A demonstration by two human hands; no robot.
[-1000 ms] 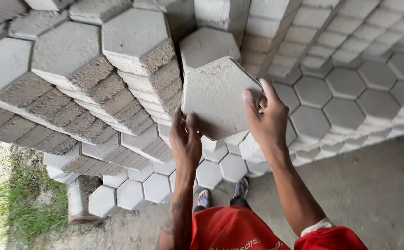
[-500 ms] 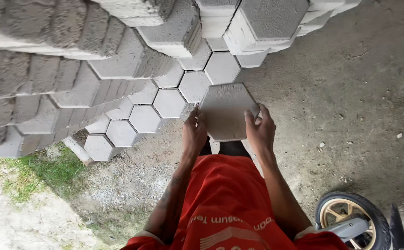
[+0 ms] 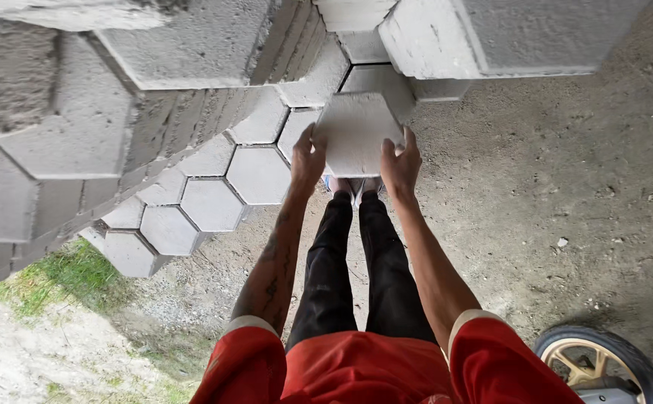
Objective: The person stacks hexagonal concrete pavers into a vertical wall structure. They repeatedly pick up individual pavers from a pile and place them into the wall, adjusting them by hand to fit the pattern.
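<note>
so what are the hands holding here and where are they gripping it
A grey hexagonal concrete paving block, held flat between both hands: the left hand grips its left edge, the right hand its right edge, fingers curled over the top.

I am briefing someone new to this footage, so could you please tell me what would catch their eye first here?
First, the grey hexagonal paver at centre top, gripped on its two sides by the left hand and right hand. Next, the stacks of concrete blocks that fill the left and top, with a row of laid hexagonal pavers below them. At the bottom right corner, a wheel with a gold rim stands on the bare ground.
</note>
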